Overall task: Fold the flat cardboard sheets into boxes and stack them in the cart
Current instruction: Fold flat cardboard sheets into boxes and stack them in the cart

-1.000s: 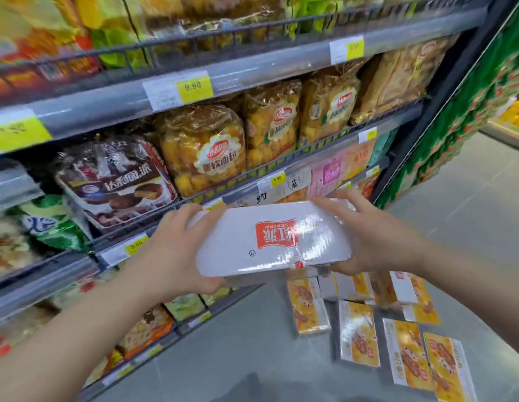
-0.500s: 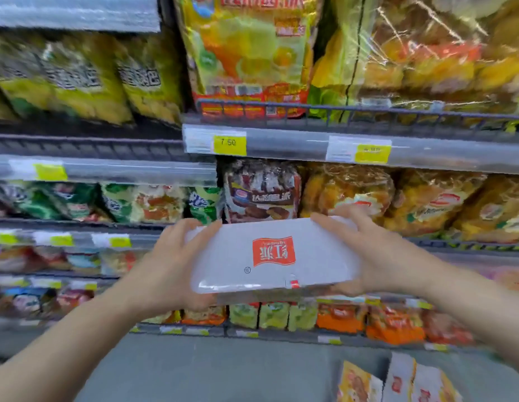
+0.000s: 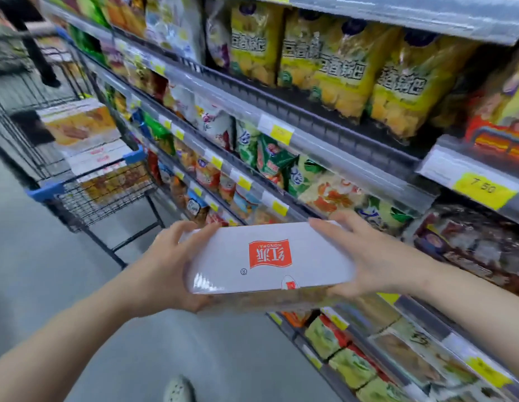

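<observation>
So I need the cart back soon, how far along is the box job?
Done: several boxes already sit stacked in the cart. In hand: the left hand and right hand hold one folded white box by its ends. Left: setting it on the stack; no flat sheets show.

1. Shop aisle with a smooth grey floor [image 3: 43, 274].
2. Metal shelves [image 3: 325, 140] run along the right side in several tiers, receding to the upper left.
3. The shelves are packed with snack bags [image 3: 333, 62], yellow ones on the upper tier, green and orange ones below.
4. Yellow and white price tags [image 3: 484, 187] sit along the shelf edges.
5. Light is even and bright, with glare on the shelf rails.
</observation>
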A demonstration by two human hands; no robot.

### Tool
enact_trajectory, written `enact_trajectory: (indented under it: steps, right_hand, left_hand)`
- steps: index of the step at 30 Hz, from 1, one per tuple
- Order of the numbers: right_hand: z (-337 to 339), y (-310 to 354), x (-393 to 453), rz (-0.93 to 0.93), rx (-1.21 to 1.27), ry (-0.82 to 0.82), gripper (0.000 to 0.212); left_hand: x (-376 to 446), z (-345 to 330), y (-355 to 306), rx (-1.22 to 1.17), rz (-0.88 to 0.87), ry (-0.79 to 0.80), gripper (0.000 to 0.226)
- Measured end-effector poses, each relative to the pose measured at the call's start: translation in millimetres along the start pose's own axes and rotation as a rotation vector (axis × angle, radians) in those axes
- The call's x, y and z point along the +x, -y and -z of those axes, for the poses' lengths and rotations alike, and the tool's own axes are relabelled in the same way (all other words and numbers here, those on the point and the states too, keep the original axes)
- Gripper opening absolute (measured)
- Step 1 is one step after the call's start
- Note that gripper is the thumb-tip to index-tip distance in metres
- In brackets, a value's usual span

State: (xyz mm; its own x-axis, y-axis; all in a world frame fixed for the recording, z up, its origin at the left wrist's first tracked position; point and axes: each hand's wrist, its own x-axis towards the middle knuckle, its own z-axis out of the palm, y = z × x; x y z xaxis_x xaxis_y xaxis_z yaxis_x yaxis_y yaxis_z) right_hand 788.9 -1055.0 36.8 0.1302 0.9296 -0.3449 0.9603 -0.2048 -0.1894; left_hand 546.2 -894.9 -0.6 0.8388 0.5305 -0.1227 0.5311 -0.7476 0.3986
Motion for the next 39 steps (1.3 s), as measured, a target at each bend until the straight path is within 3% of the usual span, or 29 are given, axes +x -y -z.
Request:
enact_trajectory:
  steps: [11,18,39]
  right_hand:
    - [23.1,128.9,216.3,0.219,0.025,0.087,0.099]
    - [56.7,191.2,327.1,0.25,0.058,0.1,0.1]
    - [154.6,208.1,659.8,0.408,-0.017,0.254,0.104]
  left_hand:
    - [-12.4,71.8,201.7,-0.014,0.211,-0.037,0.097]
    - [9.6,126.3,305.3,-0.035,0.289,-0.093,0.114]
    - [195.7,216.7,496.5,-0.113,0.532,-0.007,0.115]
